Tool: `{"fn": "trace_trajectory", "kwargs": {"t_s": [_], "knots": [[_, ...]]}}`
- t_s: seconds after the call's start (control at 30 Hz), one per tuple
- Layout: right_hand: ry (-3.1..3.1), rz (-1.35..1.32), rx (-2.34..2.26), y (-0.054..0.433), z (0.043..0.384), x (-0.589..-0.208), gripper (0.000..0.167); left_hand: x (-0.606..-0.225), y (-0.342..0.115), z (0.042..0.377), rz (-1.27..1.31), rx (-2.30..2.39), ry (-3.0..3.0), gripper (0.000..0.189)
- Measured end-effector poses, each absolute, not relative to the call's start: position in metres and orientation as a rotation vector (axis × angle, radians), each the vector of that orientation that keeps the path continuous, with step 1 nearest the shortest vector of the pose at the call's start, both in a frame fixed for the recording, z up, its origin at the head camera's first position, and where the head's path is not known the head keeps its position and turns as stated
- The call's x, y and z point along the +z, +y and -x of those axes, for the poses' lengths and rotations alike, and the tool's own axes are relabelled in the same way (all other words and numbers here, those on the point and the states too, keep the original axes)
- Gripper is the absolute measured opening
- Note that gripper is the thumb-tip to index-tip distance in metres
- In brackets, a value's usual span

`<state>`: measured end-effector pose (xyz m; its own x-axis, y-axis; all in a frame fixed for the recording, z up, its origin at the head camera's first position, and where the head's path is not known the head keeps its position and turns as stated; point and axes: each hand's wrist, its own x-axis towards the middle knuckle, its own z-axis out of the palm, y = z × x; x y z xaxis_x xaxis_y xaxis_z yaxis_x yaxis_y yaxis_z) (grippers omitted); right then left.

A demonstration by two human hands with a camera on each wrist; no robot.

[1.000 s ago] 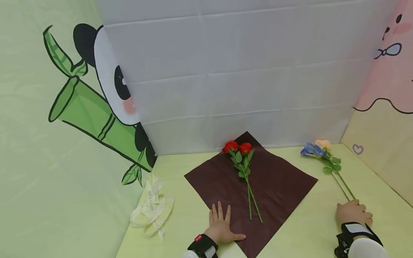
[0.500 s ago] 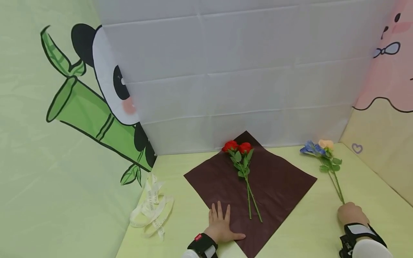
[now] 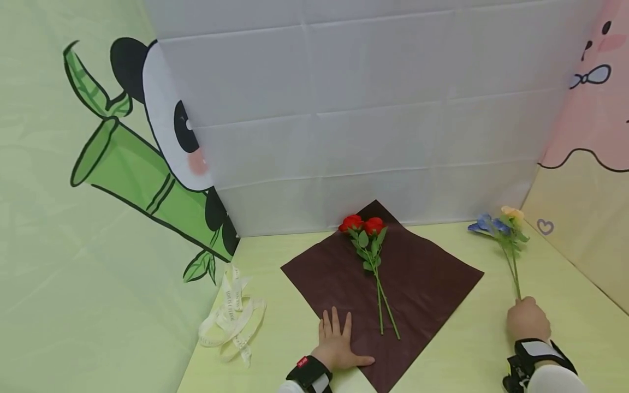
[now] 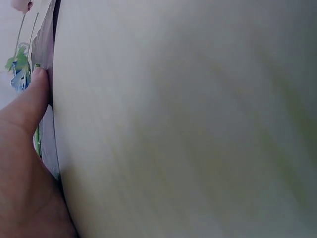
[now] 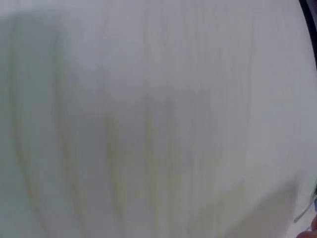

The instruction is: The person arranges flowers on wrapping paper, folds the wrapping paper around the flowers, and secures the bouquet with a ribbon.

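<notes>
My left hand (image 3: 335, 344) lies with spread, straight fingers at the lower left edge of a dark brown sheet of wrapping paper (image 3: 427, 278). Two red roses (image 3: 363, 224) with crossed green stems rest on that sheet. On the right side, my right hand (image 3: 528, 321) grips the stems of a blue flower (image 3: 488, 224) and a peach flower (image 3: 513, 214) near their lower ends. The left wrist view shows the left thumb (image 4: 37, 91) along the paper's edge. In the right wrist view only a bit of a finger (image 5: 309, 234) shows at the lower right corner.
A loose, cream printed ribbon (image 3: 231, 316) lies in loops at the left of the pale yellow table (image 3: 275, 349). A white cloth wall (image 3: 368, 131) stands behind the paper, with printed green cloth (image 3: 44, 273) at the left and a pink and cream panel (image 3: 585, 218) at the right.
My right hand has closed round both stems and drawn them together. The blue and peach flowers have shifted right and slightly up with it. My left hand has stayed in place.
</notes>
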<state>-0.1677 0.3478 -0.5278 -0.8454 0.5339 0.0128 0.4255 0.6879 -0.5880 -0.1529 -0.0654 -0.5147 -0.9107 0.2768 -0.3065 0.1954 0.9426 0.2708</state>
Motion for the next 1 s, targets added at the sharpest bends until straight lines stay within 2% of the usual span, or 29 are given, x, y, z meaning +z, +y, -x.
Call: {"fn": "trace_trajectory", "kwargs": {"t_s": [0.4,0.77,1.0], "knots": [[-2.460,0.378,0.860,0.259,0.208,-0.504,0.026,-0.518,-0.065,0.154,-0.338,0.334,2.739,0.113],[-2.630,-0.046,0.855,0.183,0.211,-0.514,0.013,-0.520,-0.067,0.155,-0.343,0.329,2.739,0.114],[-2.777,-0.099,0.900,0.145,0.212,-0.521,0.015,-0.519,-0.065,0.156,-0.331,0.323,2.739,0.112]]}}
